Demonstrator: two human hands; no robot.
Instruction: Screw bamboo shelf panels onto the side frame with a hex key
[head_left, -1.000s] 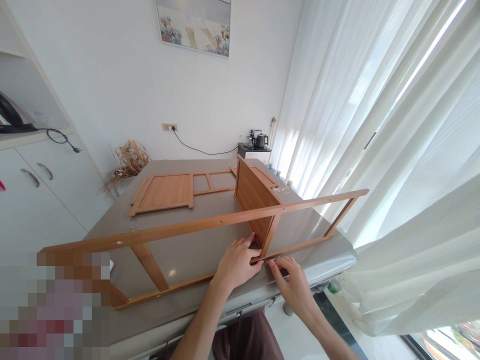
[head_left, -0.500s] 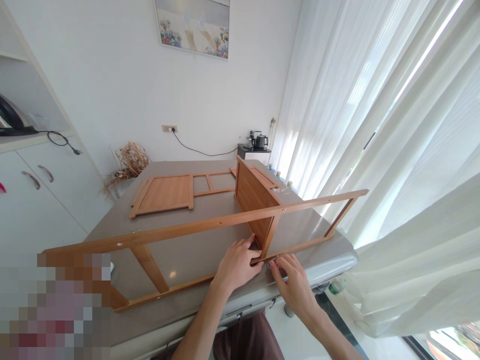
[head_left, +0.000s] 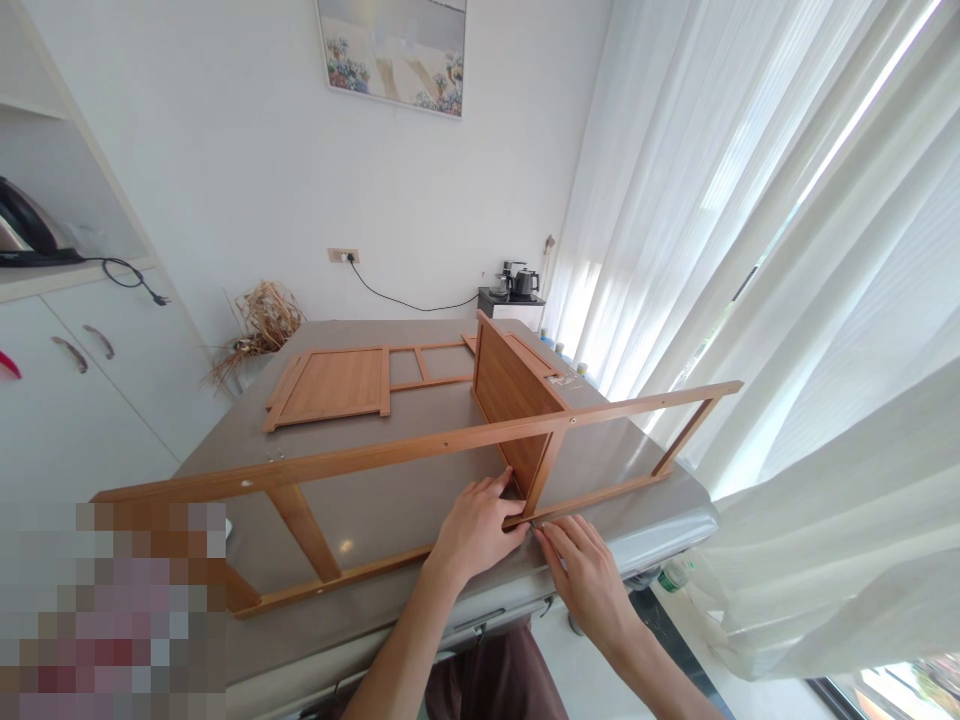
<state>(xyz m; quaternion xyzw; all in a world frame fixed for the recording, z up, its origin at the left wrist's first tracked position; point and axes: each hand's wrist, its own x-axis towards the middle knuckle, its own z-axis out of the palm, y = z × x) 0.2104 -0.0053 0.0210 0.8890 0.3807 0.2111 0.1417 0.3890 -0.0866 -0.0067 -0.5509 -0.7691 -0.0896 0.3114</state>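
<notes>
Both hands are down at the near rail of the wooden frame point(head_left: 420, 450). Left hand point(head_left: 476, 530) presses flat on it, fingers apart; right hand point(head_left: 589, 570) pinches something tiny, can't tell what. 1 shelf panel point(head_left: 517, 395) is joined already; another panel point(head_left: 334, 385) lies loose farther along the tabletop point(head_left: 420, 500).

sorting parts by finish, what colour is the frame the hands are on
Warm honey-brown wood, bamboo-like grain; the wooden frame shows best in the head view.

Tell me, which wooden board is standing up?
The wooden shelf panel fixed in the ladder-like frame stands on edge; the framed panel farther back lies flat.
</notes>
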